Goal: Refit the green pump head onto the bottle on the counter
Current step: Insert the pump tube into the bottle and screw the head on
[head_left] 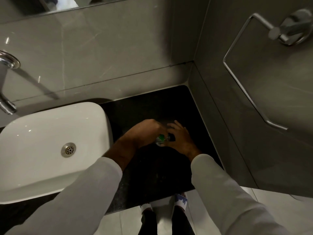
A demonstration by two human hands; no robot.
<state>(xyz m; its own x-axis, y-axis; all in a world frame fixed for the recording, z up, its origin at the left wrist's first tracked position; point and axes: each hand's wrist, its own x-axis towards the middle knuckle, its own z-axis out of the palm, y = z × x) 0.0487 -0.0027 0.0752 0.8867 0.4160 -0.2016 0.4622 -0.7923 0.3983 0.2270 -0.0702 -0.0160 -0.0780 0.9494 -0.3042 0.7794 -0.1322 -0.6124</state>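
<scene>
A dim bathroom corner with grey tiled walls and a black counter.

Glossy grey tiles (94, 53) cover the back wall under a mirror edge (50, 7). A white basin (42, 133) with a metal drain (68, 149) sits on the dark counter (152, 102), below a chrome tap (6, 85). A chrome towel ring (254, 65) hangs on the right wall. The floor (264, 197) is pale tile.

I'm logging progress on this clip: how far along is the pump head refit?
Done: both hands have met over the dark counter, right of the sink. In hand: the left hand and right hand close around a small green-and-white item, likely the green pump head at the bottle; the bottle itself is mostly hidden. Left: seating or tightening the head can't be confirmed, then letting go.
</scene>
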